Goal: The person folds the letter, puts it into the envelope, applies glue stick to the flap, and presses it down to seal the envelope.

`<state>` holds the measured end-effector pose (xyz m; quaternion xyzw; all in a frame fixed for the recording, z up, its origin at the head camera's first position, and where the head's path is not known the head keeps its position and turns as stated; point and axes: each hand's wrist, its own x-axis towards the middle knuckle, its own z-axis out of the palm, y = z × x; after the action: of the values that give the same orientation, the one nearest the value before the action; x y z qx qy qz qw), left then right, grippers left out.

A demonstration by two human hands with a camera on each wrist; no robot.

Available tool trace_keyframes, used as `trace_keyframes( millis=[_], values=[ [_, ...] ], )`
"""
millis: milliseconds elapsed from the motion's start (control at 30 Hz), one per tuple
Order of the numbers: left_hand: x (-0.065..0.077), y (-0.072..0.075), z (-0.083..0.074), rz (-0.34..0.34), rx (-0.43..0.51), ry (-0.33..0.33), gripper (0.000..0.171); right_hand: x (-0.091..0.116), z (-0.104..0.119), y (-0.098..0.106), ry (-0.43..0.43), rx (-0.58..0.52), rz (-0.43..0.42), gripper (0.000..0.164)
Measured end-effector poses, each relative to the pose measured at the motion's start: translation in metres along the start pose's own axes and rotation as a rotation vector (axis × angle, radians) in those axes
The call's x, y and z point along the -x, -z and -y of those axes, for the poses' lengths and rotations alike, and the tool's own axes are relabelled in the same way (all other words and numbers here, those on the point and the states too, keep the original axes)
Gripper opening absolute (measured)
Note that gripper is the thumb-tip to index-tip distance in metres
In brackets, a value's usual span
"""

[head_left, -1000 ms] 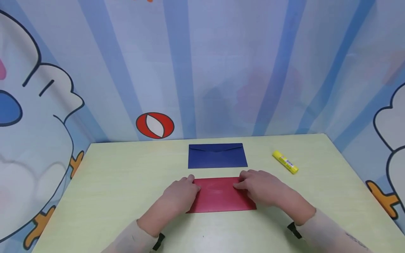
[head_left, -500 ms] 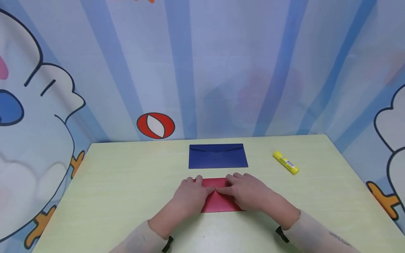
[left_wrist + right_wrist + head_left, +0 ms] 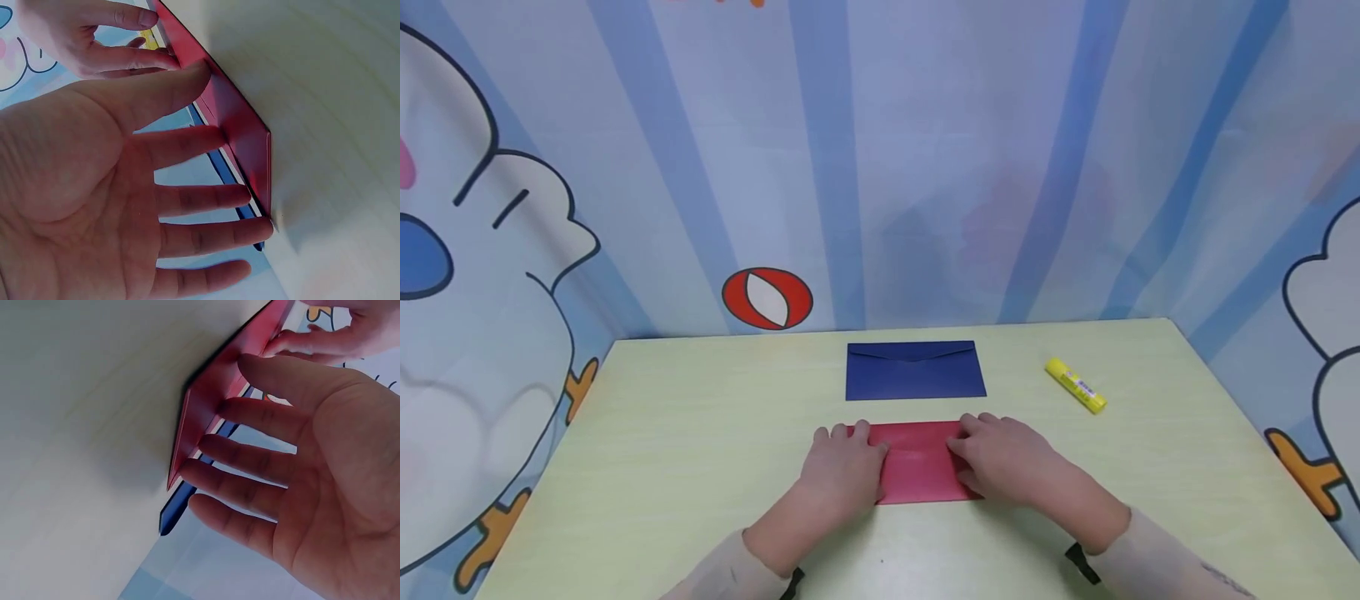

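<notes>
A red envelope (image 3: 920,471) lies flat on the table, its long sides running left to right. My left hand (image 3: 844,468) rests on its left part, fingertips along the top edge and thumb on the face. On the right part lies my right hand (image 3: 1006,460), placed in much the same way. Both wrist views show the fingers (image 3: 194,199) extended and their tips touching the red paper. Just beyond is a dark blue envelope (image 3: 916,375) with its flap folded down. A yellow glue stick (image 3: 1077,386) lies to the right of it.
The pale wooden table (image 3: 715,417) ends at a back edge against a striped blue backdrop (image 3: 917,167). Cartoon figures and a red-and-white ball (image 3: 767,297) are printed on the backdrop.
Both hands first slid inward over the red envelope until the thumbs met near its middle. Since then they have drawn somewhat apart. The blue envelope and glue stick stayed put.
</notes>
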<state>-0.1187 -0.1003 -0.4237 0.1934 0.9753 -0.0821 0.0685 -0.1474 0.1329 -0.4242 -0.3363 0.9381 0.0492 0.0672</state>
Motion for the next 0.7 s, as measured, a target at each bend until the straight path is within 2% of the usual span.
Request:
trace_keyframes(
  millis=[133, 233, 333, 433, 567, 700],
  values=[
    [0.003, 0.000, -0.001, -0.018, -0.042, 0.017, 0.043, 0.002, -0.004, 0.000, -0.037, -0.018, 0.027, 0.038],
    [0.004, 0.001, 0.000, -0.035, -0.049, -0.010, 0.043, 0.000, -0.004, -0.002, -0.026, -0.014, 0.027, 0.043],
    [0.002, 0.001, 0.002, -0.037, -0.017, -0.054, 0.048, -0.004, -0.003, -0.005, 0.012, 0.009, 0.009, 0.049],
    [-0.002, 0.000, 0.001, -0.019, 0.038, -0.078, 0.060, -0.009, 0.000, -0.006, 0.060, 0.025, -0.017, 0.055],
    [-0.011, -0.002, -0.003, 0.018, 0.090, -0.079, 0.072, -0.017, 0.006, -0.007, 0.085, 0.025, -0.039, 0.060],
    [-0.017, -0.004, -0.006, 0.042, 0.094, -0.061, 0.076, -0.021, 0.010, -0.008, 0.064, 0.017, -0.034, 0.063]
  ],
)
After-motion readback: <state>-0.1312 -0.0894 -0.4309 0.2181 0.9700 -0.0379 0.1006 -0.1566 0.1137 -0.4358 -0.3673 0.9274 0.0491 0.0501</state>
